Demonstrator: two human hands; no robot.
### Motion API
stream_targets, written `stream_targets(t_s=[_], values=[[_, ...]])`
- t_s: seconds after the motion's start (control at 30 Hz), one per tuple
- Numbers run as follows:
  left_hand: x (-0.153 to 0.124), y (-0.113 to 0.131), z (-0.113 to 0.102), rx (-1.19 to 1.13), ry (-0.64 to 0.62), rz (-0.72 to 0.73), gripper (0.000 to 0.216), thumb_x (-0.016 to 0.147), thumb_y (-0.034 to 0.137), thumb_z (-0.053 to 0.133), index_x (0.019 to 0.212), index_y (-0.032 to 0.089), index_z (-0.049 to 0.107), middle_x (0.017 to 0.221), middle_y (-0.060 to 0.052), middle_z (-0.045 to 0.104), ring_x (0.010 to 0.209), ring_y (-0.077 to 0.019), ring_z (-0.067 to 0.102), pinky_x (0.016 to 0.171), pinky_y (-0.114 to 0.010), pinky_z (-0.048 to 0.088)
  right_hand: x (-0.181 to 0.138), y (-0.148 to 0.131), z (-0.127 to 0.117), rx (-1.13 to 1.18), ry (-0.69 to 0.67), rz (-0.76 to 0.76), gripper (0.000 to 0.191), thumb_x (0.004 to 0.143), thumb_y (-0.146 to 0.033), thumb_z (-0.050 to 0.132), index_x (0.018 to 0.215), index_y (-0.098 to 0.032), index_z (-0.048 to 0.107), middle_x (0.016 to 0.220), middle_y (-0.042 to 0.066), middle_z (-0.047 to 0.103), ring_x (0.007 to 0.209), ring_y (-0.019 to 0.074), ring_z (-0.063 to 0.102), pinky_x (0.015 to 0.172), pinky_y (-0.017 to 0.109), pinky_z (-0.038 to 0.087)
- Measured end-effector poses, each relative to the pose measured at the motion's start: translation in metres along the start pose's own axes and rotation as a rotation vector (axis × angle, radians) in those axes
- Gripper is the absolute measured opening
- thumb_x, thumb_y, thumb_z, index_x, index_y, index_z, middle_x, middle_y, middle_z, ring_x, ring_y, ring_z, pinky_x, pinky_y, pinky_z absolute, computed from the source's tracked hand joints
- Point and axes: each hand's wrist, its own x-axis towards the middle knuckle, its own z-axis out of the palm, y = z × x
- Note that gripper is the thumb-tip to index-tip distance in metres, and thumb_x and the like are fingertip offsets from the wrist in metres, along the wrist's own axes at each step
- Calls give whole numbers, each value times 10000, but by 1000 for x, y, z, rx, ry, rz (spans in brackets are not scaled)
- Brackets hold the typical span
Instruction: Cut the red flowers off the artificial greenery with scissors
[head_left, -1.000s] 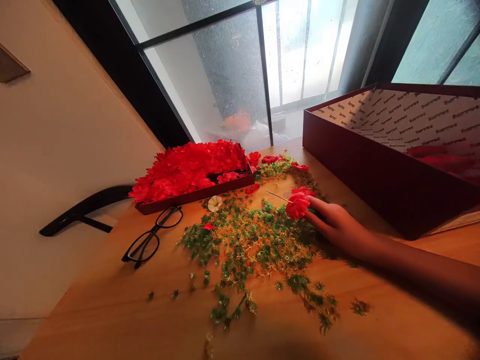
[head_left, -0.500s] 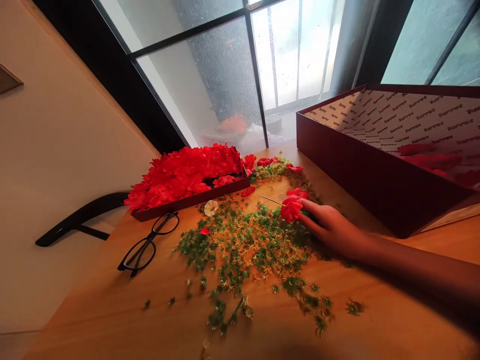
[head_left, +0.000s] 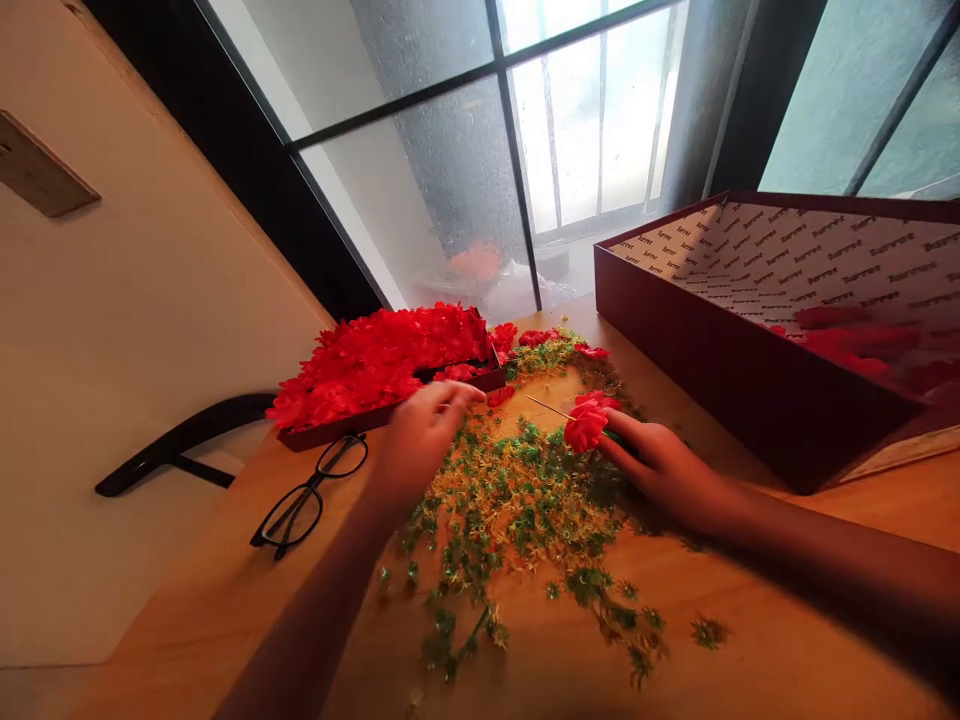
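Note:
My right hand [head_left: 660,465] is closed around the green handle of a thin pointed awl [head_left: 550,407], its spike aimed left. Red artificial flowers [head_left: 586,424] are threaded on the spike, close to my fingers. My left hand [head_left: 424,435] is over the near edge of a shallow dark red tray [head_left: 337,430] heaped with red flower petals [head_left: 382,355]. Its fingers stretch to the right, slightly blurred, and I make out nothing in them. Under and between both hands spreads a pile of small green and yellow plastic flower pieces [head_left: 517,490].
A large dark red box [head_left: 697,340] with a printed lining stands at the right, with red petals inside. Folded black-framed glasses [head_left: 300,500] lie on the wooden table [head_left: 187,620] at the left. Behind the table is a window [head_left: 457,170]. A black chair armrest [head_left: 172,440] shows at the left.
My left hand has come into view from below, up to the petal tray. My right hand keeps its hold on the awl with the red flowers. The view has shifted slightly.

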Motion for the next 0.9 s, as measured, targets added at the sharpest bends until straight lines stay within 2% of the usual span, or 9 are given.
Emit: stream_targets(t_s=[0.1, 0.2, 0.33, 0.43, 0.63, 0.8, 0.9], values=[[3, -16, 22, 226, -178, 123, 201, 775, 280, 441, 843, 210, 617, 887, -21, 621, 915, -187, 491, 845, -350, 352, 0, 0, 1, 3, 1, 11, 264, 845, -332, 289, 947, -181, 479, 862, 64, 605, 861, 189, 548, 717, 275, 423], [3, -26, 34, 319, -242, 188, 211, 777, 292, 432, 847, 227, 621, 880, -16, 625, 918, -183, 472, 823, -330, 356, 0, -1, 1, 7, 0, 12, 247, 845, -332, 294, 907, -189, 484, 858, 58, 606, 842, 182, 553, 706, 266, 426], [-1, -22, 31, 347, -241, 219, 228, 781, 324, 419, 838, 228, 618, 896, -13, 611, 915, -176, 458, 823, -320, 349, 0, -4, -1, 23, -13, 10, 235, 845, -325, 298, 894, -187, 481, 856, 59, 603, 776, 167, 558, 679, 258, 424], [-4, -17, 27, 390, -285, 252, 216, 771, 339, 432, 820, 232, 612, 911, -7, 603, 923, -181, 449, 840, -337, 331, 0, -5, -2, 37, -12, 12, 236, 845, -323, 295, 897, -183, 477, 847, 59, 601, 771, 165, 554, 679, 258, 417], [-5, -19, 25, 441, -285, 261, 177, 770, 296, 436, 804, 217, 590, 902, -8, 605, 931, -178, 443, 850, -339, 321, -1, -4, -1, -10, 23, -9, 235, 841, -321, 301, 842, -177, 487, 789, 55, 608, 677, 151, 554, 606, 235, 404], [-4, -21, 21, 459, -334, 271, 196, 776, 302, 421, 870, 234, 579, 986, -5, 582, 988, -188, 417, 876, -357, 301, -1, -2, 0, -17, 14, -26, 233, 848, -321, 294, 846, -176, 476, 792, 51, 607, 679, 142, 552, 602, 225, 391], [-5, -20, 20, 477, -341, 278, 175, 762, 289, 446, 858, 225, 577, 969, -16, 583, 978, -190, 428, 870, -357, 306, 0, -2, 0, -10, -3, -30, 227, 849, -311, 296, 880, -175, 475, 835, 59, 608, 715, 145, 556, 625, 228, 397]])
